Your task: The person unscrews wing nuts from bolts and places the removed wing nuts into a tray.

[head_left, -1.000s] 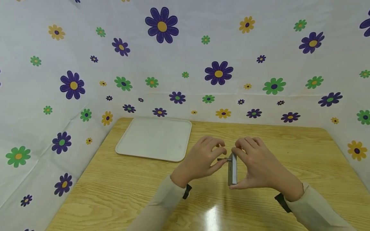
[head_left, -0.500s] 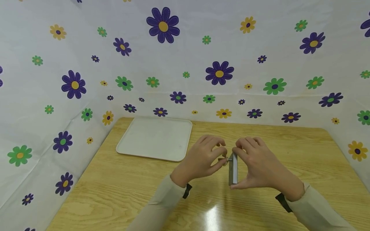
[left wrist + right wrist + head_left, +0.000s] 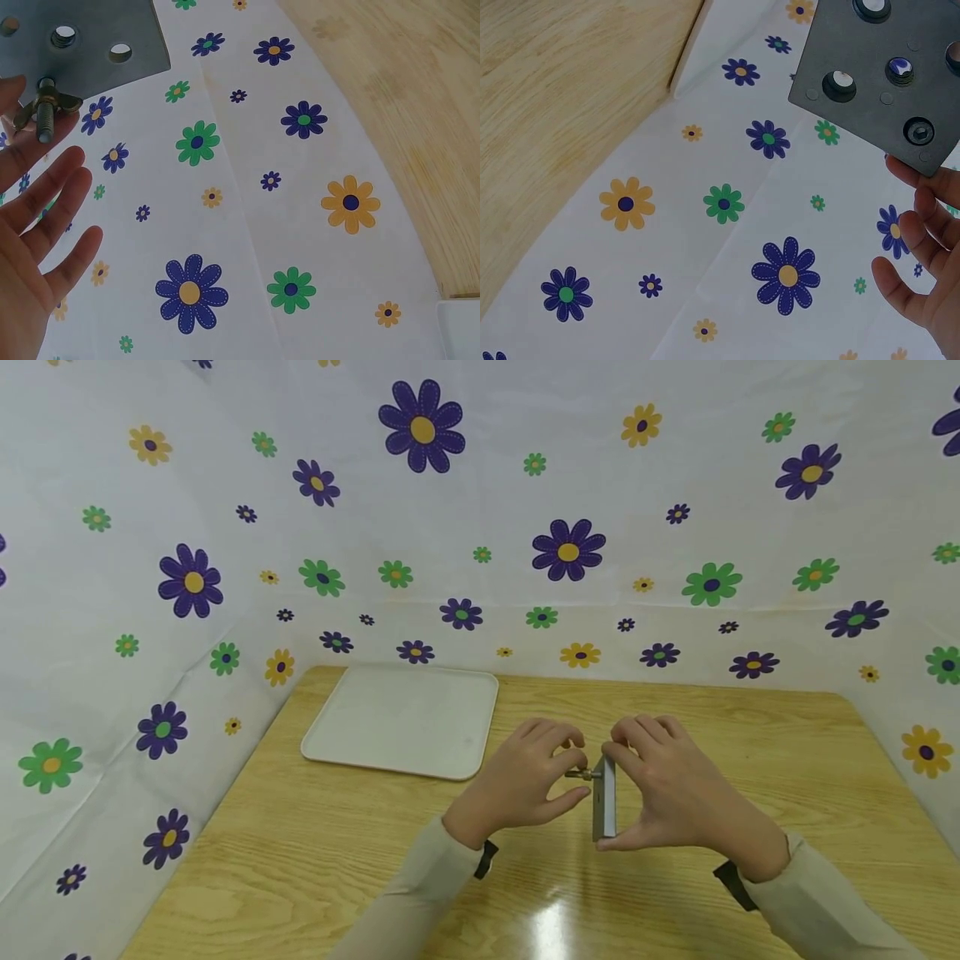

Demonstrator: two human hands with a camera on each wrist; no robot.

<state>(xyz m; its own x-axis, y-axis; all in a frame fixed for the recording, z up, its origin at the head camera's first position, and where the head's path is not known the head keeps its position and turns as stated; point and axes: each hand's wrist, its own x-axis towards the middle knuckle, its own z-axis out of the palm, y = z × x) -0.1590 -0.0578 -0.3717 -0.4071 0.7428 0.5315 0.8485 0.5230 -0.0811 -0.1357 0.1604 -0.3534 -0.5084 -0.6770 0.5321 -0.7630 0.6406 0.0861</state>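
My right hand (image 3: 667, 785) holds a grey metal plate with holes (image 3: 603, 802) on edge above the table, thumb at its lower edge and fingers at its upper edge. A threaded bolt (image 3: 45, 129) sticks out of the plate's left face, with a brass wing nut (image 3: 49, 101) on it. The bolt's socket head (image 3: 920, 133) sits in a corner hole, in the right wrist view. My left hand (image 3: 517, 777) is at the wing nut, index fingertip right by one wing. Its thumb is straight and apart, below the nut.
A white tray (image 3: 405, 718) lies at the back left of the wooden table (image 3: 300, 852). A flower-patterned sheet (image 3: 480, 510) stands as a wall behind the table and along its sides.
The wing nut has turned on the bolt. My left thumb has come away from it and moved down, widening the gap to the index finger. The right hand and plate stay in place.
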